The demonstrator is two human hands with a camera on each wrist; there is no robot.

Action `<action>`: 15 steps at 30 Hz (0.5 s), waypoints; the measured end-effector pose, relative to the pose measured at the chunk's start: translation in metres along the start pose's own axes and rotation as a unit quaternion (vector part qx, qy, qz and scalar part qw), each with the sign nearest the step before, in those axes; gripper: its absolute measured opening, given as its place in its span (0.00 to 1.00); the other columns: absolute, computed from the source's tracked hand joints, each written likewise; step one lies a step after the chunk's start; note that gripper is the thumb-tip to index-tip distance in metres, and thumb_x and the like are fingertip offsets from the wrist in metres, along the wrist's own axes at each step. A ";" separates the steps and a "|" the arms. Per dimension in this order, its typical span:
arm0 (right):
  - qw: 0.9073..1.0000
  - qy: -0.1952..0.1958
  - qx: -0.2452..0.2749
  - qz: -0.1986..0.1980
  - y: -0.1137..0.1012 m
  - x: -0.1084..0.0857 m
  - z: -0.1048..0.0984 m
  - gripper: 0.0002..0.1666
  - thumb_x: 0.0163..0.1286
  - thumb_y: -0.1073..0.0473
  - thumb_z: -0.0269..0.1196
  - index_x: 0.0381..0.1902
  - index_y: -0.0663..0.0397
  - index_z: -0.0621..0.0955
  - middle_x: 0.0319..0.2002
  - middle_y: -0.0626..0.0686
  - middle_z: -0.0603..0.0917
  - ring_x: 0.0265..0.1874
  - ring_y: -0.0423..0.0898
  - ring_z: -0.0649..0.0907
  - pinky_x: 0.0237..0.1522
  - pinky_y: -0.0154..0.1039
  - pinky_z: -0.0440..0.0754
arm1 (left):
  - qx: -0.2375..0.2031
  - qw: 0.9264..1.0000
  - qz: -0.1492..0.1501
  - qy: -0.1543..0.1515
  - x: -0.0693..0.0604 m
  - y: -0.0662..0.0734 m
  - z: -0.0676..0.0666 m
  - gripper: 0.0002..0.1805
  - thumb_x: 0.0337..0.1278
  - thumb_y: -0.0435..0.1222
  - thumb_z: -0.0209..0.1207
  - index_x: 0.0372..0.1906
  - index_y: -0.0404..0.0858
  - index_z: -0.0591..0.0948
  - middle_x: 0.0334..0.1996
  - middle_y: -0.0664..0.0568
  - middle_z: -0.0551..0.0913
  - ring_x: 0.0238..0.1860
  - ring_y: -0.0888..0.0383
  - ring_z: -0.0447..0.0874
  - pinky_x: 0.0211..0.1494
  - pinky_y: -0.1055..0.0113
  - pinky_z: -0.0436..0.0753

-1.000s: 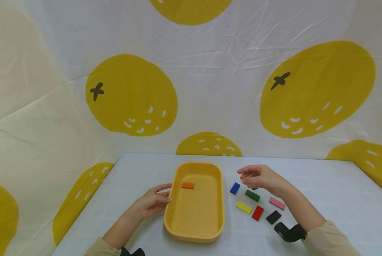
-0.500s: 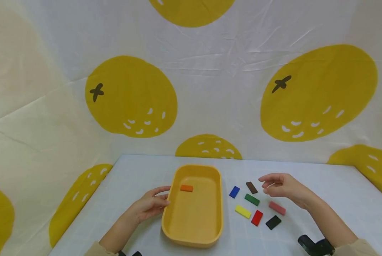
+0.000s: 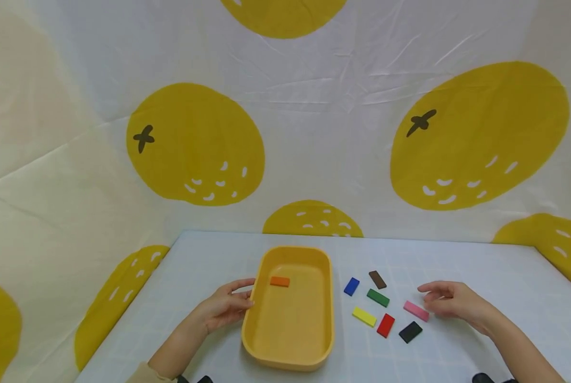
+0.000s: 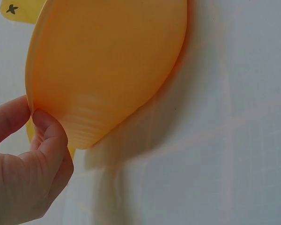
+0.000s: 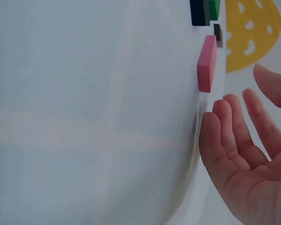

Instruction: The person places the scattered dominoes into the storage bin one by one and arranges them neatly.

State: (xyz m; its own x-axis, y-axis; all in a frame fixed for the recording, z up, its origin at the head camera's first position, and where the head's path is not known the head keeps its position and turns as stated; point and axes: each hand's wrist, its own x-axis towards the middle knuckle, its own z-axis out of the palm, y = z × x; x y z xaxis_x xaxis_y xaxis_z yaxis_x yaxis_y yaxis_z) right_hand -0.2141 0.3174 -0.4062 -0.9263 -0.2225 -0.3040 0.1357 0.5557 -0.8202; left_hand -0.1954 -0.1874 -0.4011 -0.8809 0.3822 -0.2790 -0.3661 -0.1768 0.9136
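My left hand (image 3: 226,307) pinches the left rim of a yellow-orange plastic tray (image 3: 292,340). In the left wrist view the thumb and fingers (image 4: 50,136) meet at that rim. An orange block (image 3: 280,281) lies inside the tray, towards its far left. To the right, my right hand (image 3: 460,304) hovers by a pink block (image 3: 416,311) with loosely curved fingers and nothing in them. The right wrist view has the pink block (image 5: 207,65) just beyond the fingertips, apart from them.
Between tray and right hand lie more blocks: blue (image 3: 352,286), brown (image 3: 378,280), green (image 3: 378,298), yellow (image 3: 364,316), red (image 3: 386,325) and black (image 3: 411,332). They rest on a pale checked tabletop (image 3: 218,250). A fruit-patterned cloth (image 3: 323,149) hangs behind.
My right hand has moved right and towards me, from over the brown block to beside the pink one, uncovering the brown block. The left hand stays on the tray's rim.
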 end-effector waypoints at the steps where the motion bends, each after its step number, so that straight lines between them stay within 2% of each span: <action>1: 1.000 -0.001 -0.001 0.002 0.002 -0.001 0.000 0.29 0.63 0.58 0.63 0.57 0.70 0.70 0.38 0.53 0.79 0.37 0.47 0.76 0.40 0.39 0.81 | -0.001 1.000 0.000 0.000 0.000 0.000 0.000 0.37 0.54 0.18 0.52 0.69 0.26 0.51 0.47 0.45 0.77 0.43 0.55 0.79 0.50 0.61 0.79; 8: 1.000 -0.012 0.006 -0.010 0.008 -0.005 0.000 0.30 0.60 0.61 0.65 0.56 0.74 0.71 0.38 0.53 0.79 0.36 0.48 0.77 0.38 0.36 0.80 | -0.004 1.000 0.000 -0.002 0.001 -0.001 -0.002 0.36 0.55 0.18 0.51 0.68 0.27 0.52 0.45 0.45 0.77 0.42 0.56 0.78 0.48 0.64 0.80; 15: 1.000 0.001 -0.010 -0.013 0.012 -0.005 0.006 0.28 0.55 0.64 0.67 0.53 0.73 0.74 0.36 0.53 0.79 0.35 0.48 0.75 0.37 0.34 0.80 | -0.003 1.000 -0.004 0.000 0.002 -0.001 -0.001 0.36 0.55 0.18 0.51 0.69 0.27 0.51 0.47 0.44 0.76 0.43 0.56 0.78 0.49 0.63 0.80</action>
State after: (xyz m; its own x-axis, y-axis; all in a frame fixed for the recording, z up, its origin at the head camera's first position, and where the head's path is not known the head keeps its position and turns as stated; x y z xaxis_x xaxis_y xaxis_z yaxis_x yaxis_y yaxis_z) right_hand -0.2062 0.3205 -0.4171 -0.9302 -0.2355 -0.2816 0.1042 0.5660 -0.8178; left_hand -0.1970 -0.1876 -0.4025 -0.8782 0.3836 -0.2856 -0.3741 -0.1790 0.9100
